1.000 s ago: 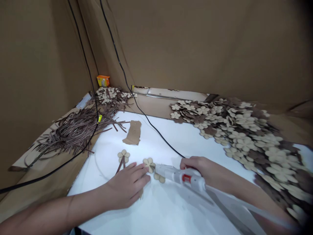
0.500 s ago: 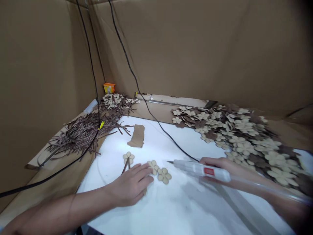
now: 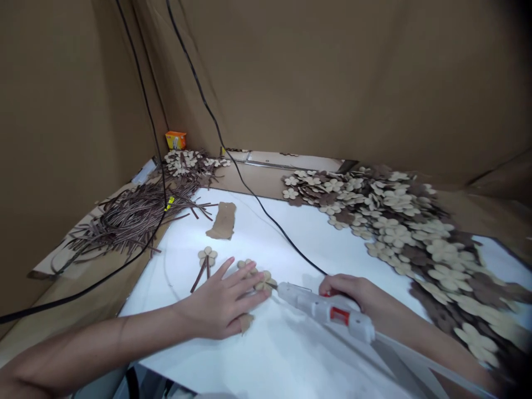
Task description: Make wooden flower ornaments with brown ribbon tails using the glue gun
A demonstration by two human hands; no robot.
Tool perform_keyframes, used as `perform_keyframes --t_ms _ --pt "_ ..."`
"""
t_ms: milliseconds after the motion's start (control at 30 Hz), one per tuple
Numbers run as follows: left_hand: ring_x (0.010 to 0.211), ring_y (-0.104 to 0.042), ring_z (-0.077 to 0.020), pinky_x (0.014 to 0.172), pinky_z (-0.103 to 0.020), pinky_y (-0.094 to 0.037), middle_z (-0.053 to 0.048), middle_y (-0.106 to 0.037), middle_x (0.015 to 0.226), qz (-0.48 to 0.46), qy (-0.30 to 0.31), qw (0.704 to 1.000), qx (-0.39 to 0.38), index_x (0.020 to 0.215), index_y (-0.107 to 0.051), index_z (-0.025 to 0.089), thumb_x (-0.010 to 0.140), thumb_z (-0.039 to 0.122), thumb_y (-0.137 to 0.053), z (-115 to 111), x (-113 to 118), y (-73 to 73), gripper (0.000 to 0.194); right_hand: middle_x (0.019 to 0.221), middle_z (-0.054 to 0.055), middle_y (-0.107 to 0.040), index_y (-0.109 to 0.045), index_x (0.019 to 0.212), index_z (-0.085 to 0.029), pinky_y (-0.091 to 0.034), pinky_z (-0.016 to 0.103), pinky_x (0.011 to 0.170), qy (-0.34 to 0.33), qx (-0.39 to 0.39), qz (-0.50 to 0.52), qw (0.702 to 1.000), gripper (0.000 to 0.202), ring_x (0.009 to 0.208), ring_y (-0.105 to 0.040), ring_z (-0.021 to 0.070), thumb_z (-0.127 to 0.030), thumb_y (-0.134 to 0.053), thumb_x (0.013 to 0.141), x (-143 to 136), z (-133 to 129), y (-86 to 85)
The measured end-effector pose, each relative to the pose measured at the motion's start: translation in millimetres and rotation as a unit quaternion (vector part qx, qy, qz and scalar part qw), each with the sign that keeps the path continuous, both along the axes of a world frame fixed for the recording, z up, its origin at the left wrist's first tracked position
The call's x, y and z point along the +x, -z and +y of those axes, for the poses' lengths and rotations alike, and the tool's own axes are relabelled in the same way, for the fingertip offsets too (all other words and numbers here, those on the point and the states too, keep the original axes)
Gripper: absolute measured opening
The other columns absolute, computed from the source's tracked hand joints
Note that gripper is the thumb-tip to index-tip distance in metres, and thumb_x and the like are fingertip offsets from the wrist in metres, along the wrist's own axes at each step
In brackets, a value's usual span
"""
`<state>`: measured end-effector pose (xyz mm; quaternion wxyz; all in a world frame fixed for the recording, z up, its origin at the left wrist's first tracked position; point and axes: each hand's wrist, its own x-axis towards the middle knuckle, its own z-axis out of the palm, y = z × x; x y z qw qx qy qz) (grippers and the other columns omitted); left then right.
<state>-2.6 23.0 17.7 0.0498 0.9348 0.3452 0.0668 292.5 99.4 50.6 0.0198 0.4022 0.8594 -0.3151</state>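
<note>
My right hand point(image 3: 351, 293) grips a white hot glue gun point(image 3: 310, 302) with a clear glue stick trailing from its back. The gun's tip touches or nearly touches a beige five-petal flower point(image 3: 265, 282). Fingers spread, my left hand point(image 3: 230, 302) lies flat on the white board, its fingertips on that flower and on a second beige flower point(image 3: 246, 267), partly covered. Under the left thumb shows a small tan scrap point(image 3: 246, 322). Just beyond this hand lies another beige flower point(image 3: 208, 256) with two brown strips point(image 3: 201, 274) crossing its middle in a V.
A heap of beige and brown flowers point(image 3: 390, 216) spreads along the right. Brown strips point(image 3: 137, 213) are piled at left, near an orange box point(image 3: 176, 140). A cardboard piece point(image 3: 223, 220) lies on the white board point(image 3: 266, 233). The black cord point(image 3: 274, 217) hangs across to the gun.
The glue gun has come left and down, its tip now at the flower. My left hand has spread its fingers over the two flowers. The whole view has shifted slightly.
</note>
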Motion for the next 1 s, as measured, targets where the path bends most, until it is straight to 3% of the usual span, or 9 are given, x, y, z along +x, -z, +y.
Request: perform_keyframes --t_ms 367,700,1000 --pt "0.137 -0.013 -0.0320 0.107 -0.053 -0.011 -0.009 -0.032 0.145 0.014 -0.019 0.998 -0.062 0.139 -0.030 0.023 0.085 0.029 -0.044 3 0 -3.8 0.056 0.077 0.003 -0.059 -0.052 0.077 -0.020 -0.039 0.026 0.060 0.000 0.023 -0.032 0.999 0.011 0.065 -0.054 0.0169 -0.022 -0.051 0.067 3 0 6.1" --pt "0.137 -0.011 -0.0312 0.108 -0.051 -0.006 -0.007 -0.031 0.146 0.026 -0.019 0.999 -0.039 0.140 -0.029 0.024 0.085 0.029 -0.044 3 0 -0.3 0.057 0.080 0.007 -0.065 -0.053 0.077 -0.019 -0.043 0.030 0.066 -0.016 0.042 -0.035 0.998 0.012 0.075 -0.059 0.0220 -0.028 -0.051 0.069 4 2 13.3" --pt "0.137 -0.012 -0.0313 0.107 -0.052 -0.009 -0.008 -0.031 0.145 0.024 -0.022 0.999 -0.031 0.138 -0.032 0.023 0.084 0.028 -0.044 3 0 -0.3 0.056 0.075 0.003 -0.066 -0.053 0.075 -0.022 -0.042 0.028 0.063 -0.023 0.066 -0.039 0.997 0.010 0.071 -0.061 0.0204 -0.025 -0.050 0.067 1 2 13.1"
